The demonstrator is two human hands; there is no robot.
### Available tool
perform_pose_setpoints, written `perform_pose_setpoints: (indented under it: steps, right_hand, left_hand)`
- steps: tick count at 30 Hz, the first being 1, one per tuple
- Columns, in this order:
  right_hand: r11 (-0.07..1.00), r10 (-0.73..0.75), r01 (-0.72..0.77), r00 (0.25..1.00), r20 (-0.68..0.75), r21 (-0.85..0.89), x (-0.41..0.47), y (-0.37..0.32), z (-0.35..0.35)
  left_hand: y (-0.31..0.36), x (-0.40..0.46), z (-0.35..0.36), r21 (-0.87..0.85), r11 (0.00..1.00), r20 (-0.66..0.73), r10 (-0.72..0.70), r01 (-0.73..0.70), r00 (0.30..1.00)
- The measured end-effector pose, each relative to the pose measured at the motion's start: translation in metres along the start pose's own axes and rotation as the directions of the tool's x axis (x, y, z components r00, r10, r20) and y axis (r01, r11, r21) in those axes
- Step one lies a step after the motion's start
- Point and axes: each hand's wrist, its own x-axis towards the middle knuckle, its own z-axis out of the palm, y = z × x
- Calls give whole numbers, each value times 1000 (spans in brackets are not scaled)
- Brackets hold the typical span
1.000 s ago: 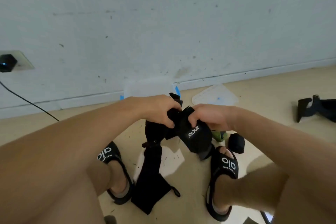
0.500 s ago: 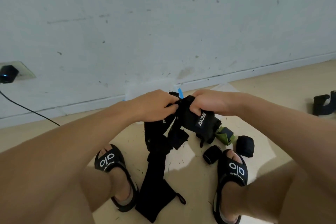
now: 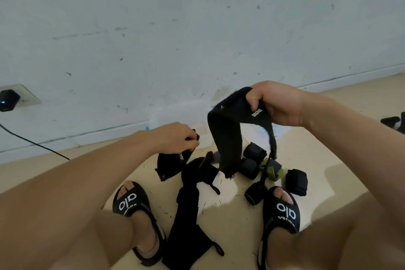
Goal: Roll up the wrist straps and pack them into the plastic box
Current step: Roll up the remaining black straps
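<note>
Right now my right hand is raised, grip closed on one end of a black wrist strap that hangs down unrolled, its thin loop cord dangling beside it. My left hand sits lower, fingers pinched on the top of a second strap that droops to the floor. A third long strap lies unrolled on the floor between my two black sandals.

Rolled straps on the floor past my right foot: four black rolls I can count — two just behind the hanging strap, one touching the right sandal, one further right. A green strap lies among them, partly hidden by the cord.

The clear plastic box stands against the wall behind my hands, mostly blocked by them and the hanging strap; can't tell what's inside. More black gear at the far right edge. A black plug with a cable sits in a wall socket on the left.
</note>
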Motion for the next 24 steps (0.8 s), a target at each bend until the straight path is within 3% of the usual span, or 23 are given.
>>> perform_pose_setpoints:
  steps: [5, 11, 16, 21, 24]
  right_hand:
    - [999, 26, -28, 996, 90, 22, 5, 4, 4]
    - [1000, -15, 15, 995, 98, -1, 8, 1, 15]
    - [1000, 27, -28, 998, 57, 9, 10, -2, 21]
    - [985, 13, -16, 1000, 19, 173, 15, -6, 26]
    - [966, 20, -31, 999, 46, 257, 18, -8, 29]
  left_hand:
    - [11, -7, -20, -71, 997, -104, 17, -24, 994]
    - [18, -26, -47, -362, 928, -270, -17, -85, 963]
    - [24, -32, -52, -309, 943, -450, -32, -121, 892]
    - [25, -25, -51, -106, 971, -465, 144, -216, 874]
    - [23, -24, -56, -88, 963, -525, 173, -256, 833]
